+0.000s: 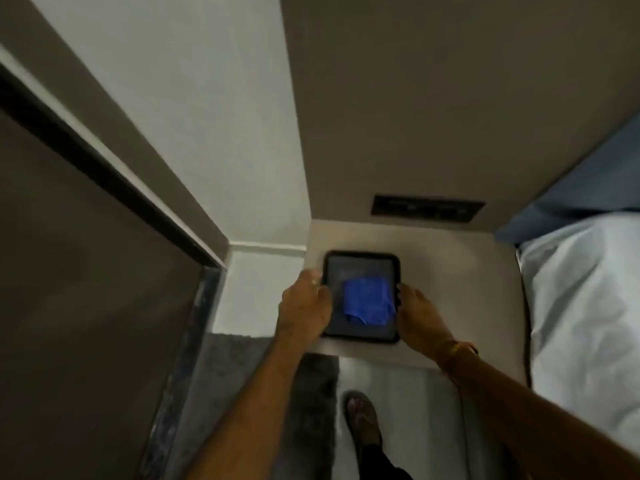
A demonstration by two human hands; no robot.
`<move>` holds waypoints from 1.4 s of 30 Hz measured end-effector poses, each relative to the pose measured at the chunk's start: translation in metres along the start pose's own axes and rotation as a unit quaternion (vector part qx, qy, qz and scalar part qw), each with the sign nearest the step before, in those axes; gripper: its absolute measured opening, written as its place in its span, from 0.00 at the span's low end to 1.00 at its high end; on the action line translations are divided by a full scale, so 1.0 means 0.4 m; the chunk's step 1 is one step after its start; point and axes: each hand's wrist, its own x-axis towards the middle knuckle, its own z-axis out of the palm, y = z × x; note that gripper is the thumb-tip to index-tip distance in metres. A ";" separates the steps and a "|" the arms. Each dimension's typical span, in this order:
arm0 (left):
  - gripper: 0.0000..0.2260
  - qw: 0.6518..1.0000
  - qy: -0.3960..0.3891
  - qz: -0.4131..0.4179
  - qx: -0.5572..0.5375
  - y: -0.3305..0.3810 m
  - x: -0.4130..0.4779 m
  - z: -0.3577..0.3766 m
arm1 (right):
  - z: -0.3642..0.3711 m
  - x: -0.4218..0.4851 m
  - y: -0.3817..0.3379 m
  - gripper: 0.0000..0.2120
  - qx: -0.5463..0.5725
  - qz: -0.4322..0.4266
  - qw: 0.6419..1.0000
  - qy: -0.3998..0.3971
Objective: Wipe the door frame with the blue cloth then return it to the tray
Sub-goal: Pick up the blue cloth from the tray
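Observation:
A dark tray [360,257] rests on a low beige surface [450,271] in front of me. The blue cloth [369,301] lies crumpled inside it, toward the near right. My left hand [304,306] grips the tray's left edge, and my right hand [420,315], with an orange thread band at the wrist, holds its right edge. The brown door [86,271] and its dark door frame [104,161] run along the left side of the view.
A bed with a pale sheet [581,323] and blue cover [588,188] lies at the right. A dark switch panel [427,208] is set in the wall behind the tray. My sandalled foot [363,420] stands on the floor below, beside a grey mat [242,368].

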 end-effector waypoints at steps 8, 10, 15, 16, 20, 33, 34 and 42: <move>0.15 0.994 0.010 -0.107 -0.007 -0.132 0.297 0.307 | 0.148 0.263 0.156 0.22 0.054 -0.011 0.998 -0.026; 0.14 0.993 0.015 -0.121 -0.002 -0.162 0.345 0.357 | 0.182 0.297 0.169 0.22 0.036 -0.036 0.998 -0.030; 0.16 0.987 -0.020 -0.161 -0.002 -0.203 0.412 0.461 | 0.270 0.325 0.221 0.29 0.011 -0.034 0.997 -0.069; 0.16 0.984 -0.028 -0.173 -0.012 -0.209 0.418 0.472 | 0.283 0.324 0.228 0.30 0.005 -0.036 0.997 -0.063; 0.17 0.978 -0.041 -0.199 -0.047 -0.223 0.435 0.496 | 0.309 0.314 0.248 0.34 0.014 -0.050 0.998 -0.046; 0.06 0.971 -0.070 -0.155 -0.170 -0.196 0.402 0.452 | 0.307 0.298 0.211 0.50 -0.057 -0.059 0.997 0.006; 0.05 0.969 -0.058 -0.151 -0.186 -0.187 0.388 0.432 | 0.306 0.291 0.201 0.50 -0.110 -0.087 0.989 0.040; 0.03 0.969 0.003 -0.004 -0.248 -0.101 0.201 0.055 | 0.217 0.178 -0.146 0.28 0.260 -0.193 0.943 0.078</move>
